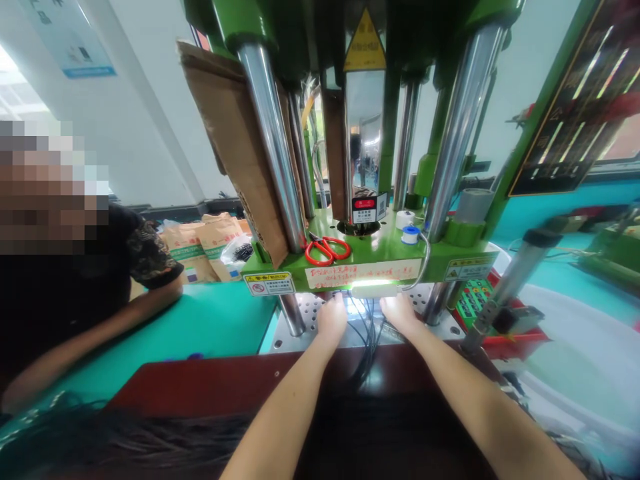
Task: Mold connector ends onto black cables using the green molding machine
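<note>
My left hand (331, 321) and my right hand (400, 313) reach in under the green upper plate (435, 257) of a press, one on each side of a bundle of thin black cables (369, 343). Both hands look closed, thumbs toward the lit gap. What their fingers hold is hidden by the hands and the plate. The cables come out between my hands over the perforated metal bed (285, 339) and hang toward me across the dark red table edge (215, 383). A white lamp (375, 291) lights the gap from above.
Red-handled scissors (327, 251) and a blue-white spool (411, 235) lie on the upper plate. Steel columns (273, 143) flank the work. Cardboard (227, 140) leans at left. A co-worker's arm (100, 333) rests on the green table (220, 320). A button panel (477, 300) stands right.
</note>
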Action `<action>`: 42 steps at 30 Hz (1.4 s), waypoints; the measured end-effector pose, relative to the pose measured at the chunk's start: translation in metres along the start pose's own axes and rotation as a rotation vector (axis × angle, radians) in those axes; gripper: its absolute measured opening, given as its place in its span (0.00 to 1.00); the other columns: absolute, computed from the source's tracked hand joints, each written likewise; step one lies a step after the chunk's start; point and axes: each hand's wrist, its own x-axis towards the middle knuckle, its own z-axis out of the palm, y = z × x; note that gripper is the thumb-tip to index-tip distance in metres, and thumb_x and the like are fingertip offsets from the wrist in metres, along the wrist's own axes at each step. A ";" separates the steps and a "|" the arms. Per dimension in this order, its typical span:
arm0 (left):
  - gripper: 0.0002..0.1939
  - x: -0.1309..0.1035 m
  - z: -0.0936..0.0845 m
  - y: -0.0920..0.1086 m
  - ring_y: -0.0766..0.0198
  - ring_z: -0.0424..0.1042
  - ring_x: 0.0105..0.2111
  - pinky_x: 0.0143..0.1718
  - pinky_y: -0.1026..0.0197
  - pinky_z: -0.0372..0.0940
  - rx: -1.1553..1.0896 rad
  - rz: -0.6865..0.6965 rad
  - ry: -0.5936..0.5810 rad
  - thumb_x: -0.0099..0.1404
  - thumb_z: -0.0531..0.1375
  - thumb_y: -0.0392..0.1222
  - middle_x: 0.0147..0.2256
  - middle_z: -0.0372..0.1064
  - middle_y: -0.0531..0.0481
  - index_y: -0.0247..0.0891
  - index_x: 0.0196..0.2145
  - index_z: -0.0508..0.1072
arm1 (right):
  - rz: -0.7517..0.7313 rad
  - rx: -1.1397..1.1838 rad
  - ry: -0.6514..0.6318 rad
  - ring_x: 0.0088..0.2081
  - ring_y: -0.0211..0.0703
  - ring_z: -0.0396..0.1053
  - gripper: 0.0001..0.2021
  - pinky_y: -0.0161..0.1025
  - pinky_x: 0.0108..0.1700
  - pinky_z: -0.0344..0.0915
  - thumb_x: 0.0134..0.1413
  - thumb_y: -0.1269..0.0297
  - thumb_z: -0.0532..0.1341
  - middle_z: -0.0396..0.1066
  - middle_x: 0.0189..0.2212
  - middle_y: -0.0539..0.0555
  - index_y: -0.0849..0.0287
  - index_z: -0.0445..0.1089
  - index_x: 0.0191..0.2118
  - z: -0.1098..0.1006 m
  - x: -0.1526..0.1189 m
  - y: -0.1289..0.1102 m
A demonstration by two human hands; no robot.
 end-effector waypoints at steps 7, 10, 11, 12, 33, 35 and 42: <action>0.17 -0.004 -0.013 0.013 0.57 0.66 0.43 0.41 0.58 0.61 -0.049 0.025 0.066 0.63 0.46 0.45 0.42 0.67 0.44 0.39 0.46 0.66 | -0.065 0.031 0.090 0.38 0.44 0.68 0.16 0.39 0.39 0.60 0.58 0.62 0.47 0.71 0.38 0.58 0.62 0.69 0.42 -0.022 -0.008 -0.012; 0.16 -0.007 -0.013 0.021 0.57 0.66 0.44 0.41 0.59 0.61 -0.076 0.051 0.047 0.62 0.48 0.47 0.41 0.68 0.44 0.38 0.43 0.67 | -0.124 0.032 0.134 0.42 0.47 0.66 0.16 0.39 0.44 0.56 0.55 0.62 0.48 0.72 0.38 0.59 0.61 0.71 0.38 -0.026 -0.015 -0.024; 0.15 -0.008 -0.012 0.023 0.56 0.67 0.42 0.41 0.59 0.61 -0.082 0.051 0.033 0.61 0.49 0.45 0.38 0.69 0.43 0.37 0.42 0.69 | -0.134 0.029 0.143 0.42 0.48 0.66 0.15 0.39 0.45 0.55 0.54 0.63 0.49 0.72 0.37 0.59 0.62 0.71 0.37 -0.026 -0.016 -0.027; 0.14 -0.008 -0.011 0.024 0.56 0.68 0.40 0.39 0.58 0.62 -0.086 0.046 0.020 0.61 0.49 0.43 0.36 0.70 0.43 0.36 0.40 0.69 | -0.136 0.026 0.150 0.42 0.48 0.66 0.14 0.40 0.46 0.55 0.52 0.65 0.50 0.72 0.36 0.60 0.63 0.71 0.37 -0.024 -0.016 -0.030; 0.16 -0.015 -0.002 0.047 0.52 0.64 0.39 0.40 0.52 0.56 -0.073 0.163 0.110 0.62 0.45 0.39 0.32 0.69 0.38 0.31 0.35 0.71 | -0.168 0.084 0.161 0.37 0.48 0.67 0.13 0.40 0.39 0.57 0.53 0.65 0.50 0.72 0.34 0.60 0.64 0.71 0.35 -0.022 -0.009 -0.041; 0.15 -0.013 -0.002 0.047 0.52 0.64 0.38 0.40 0.53 0.55 -0.073 0.167 0.098 0.62 0.46 0.37 0.31 0.69 0.38 0.30 0.35 0.71 | -0.157 0.096 0.150 0.35 0.45 0.67 0.13 0.40 0.38 0.57 0.54 0.67 0.50 0.72 0.33 0.59 0.64 0.71 0.34 -0.021 -0.006 -0.044; 0.16 -0.012 -0.004 0.044 0.54 0.63 0.39 0.41 0.54 0.54 -0.085 0.162 0.081 0.63 0.45 0.37 0.32 0.69 0.40 0.33 0.32 0.72 | -0.152 0.123 0.112 0.38 0.41 0.66 0.09 0.44 0.43 0.59 0.56 0.66 0.53 0.70 0.35 0.55 0.64 0.69 0.34 -0.014 0.001 -0.046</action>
